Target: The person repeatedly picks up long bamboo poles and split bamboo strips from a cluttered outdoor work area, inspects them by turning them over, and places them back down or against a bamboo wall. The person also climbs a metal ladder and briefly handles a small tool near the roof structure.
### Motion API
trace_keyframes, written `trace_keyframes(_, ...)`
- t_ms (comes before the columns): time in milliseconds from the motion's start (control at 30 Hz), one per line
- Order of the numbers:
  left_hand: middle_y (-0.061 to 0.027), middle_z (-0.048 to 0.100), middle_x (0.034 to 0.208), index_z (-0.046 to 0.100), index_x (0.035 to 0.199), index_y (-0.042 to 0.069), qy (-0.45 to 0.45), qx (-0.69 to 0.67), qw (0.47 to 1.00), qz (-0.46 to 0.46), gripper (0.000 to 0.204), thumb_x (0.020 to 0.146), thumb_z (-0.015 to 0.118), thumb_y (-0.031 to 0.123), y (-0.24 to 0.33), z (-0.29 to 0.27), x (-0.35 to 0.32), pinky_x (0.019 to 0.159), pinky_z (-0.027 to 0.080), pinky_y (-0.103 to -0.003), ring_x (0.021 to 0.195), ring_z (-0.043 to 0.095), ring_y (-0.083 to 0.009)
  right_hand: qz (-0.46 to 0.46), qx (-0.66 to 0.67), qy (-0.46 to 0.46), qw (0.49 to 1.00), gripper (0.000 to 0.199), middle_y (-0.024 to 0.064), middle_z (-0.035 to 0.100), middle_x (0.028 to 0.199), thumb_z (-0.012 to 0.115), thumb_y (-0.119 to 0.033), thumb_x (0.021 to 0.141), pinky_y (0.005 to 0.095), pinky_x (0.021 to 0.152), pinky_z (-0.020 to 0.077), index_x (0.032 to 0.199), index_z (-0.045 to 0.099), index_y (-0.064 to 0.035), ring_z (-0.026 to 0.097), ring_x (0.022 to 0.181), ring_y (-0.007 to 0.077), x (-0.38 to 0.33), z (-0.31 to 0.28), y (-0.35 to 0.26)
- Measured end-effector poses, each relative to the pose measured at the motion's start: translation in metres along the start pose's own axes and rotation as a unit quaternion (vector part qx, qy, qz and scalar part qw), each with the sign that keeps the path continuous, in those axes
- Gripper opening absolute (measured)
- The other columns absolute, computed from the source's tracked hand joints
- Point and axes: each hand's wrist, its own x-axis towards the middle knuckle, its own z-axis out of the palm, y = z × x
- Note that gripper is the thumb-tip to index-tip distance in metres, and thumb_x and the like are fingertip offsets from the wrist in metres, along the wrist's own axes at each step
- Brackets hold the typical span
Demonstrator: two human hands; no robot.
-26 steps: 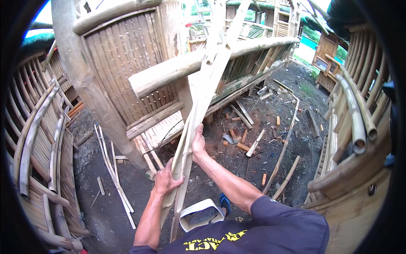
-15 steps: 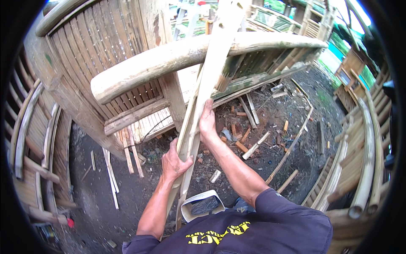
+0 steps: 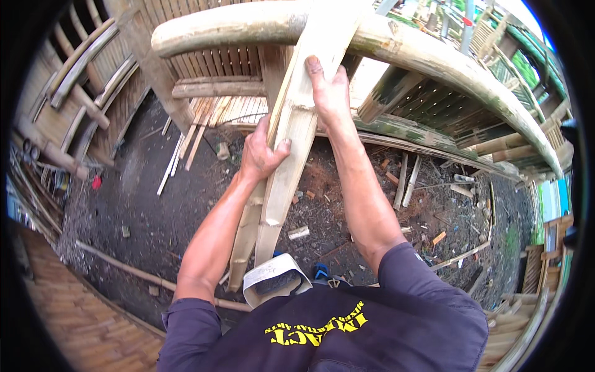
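Note:
Two or more long split bamboo slats (image 3: 291, 139) run lengthwise away from me, lying close together and leaning across a thick bamboo rail (image 3: 229, 30). On their left edge my left hand (image 3: 260, 152) is closed, thumb over the upper face. Farther up, my right hand (image 3: 333, 99) grips the right edge, its thumb flat on top and its fingers partly hidden. The slats' near ends spread apart by a white cut-open container (image 3: 260, 286) with dark contents, close to my body. Bright glare washes out their far part.
Bamboo benches with slatted backs (image 3: 427, 105) stand ahead, and more bamboo framework (image 3: 80, 93) is at left. Offcuts such as a short bamboo piece (image 3: 298, 232) and broken bits litter the dark soil (image 3: 155, 217). A long pole (image 3: 130, 268) lies at lower left.
The view has shifted, and the rail and slats look nearer. Both hands sit higher in the picture, still gripping the slats. My right thumb now lies across the upper face.

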Motion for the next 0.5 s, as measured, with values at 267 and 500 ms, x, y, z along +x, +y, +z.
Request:
trace_keyframes(267,-0.0275,0.070,0.108,0.046,0.136,-0.004,0.094,-0.015,0.995,0.017,0.072,0.084,0.064,0.041,-0.009,0.076,-0.013,0.089,0.054,-0.046,0.103,0.070,-0.0417,0.004,-0.089,-0.024,0.996,0.064,0.0264,0.070,0.111,0.073,-0.049,0.091,0.0426,0.092,0.0525,0.119,0.054,0.0067,0.069,0.106,0.0356,-0.001,-0.033,0.001)
trace_keyframes(500,-0.0330,0.050,0.140,0.027,0.155,-0.001,0.066,0.009,0.997,-0.025,0.101,0.087,0.056,0.067,-0.023,0.083,-0.035,0.104,0.047,-0.049,0.126,0.057,-0.0433,-0.058,-0.040,-0.022,0.997,0.061,0.0259,0.068,0.113,0.073,-0.036,0.093,0.0414,0.093,0.0512,0.130,0.048,0.0059,0.068,0.106,0.0334,-0.034,-0.046,0.007)
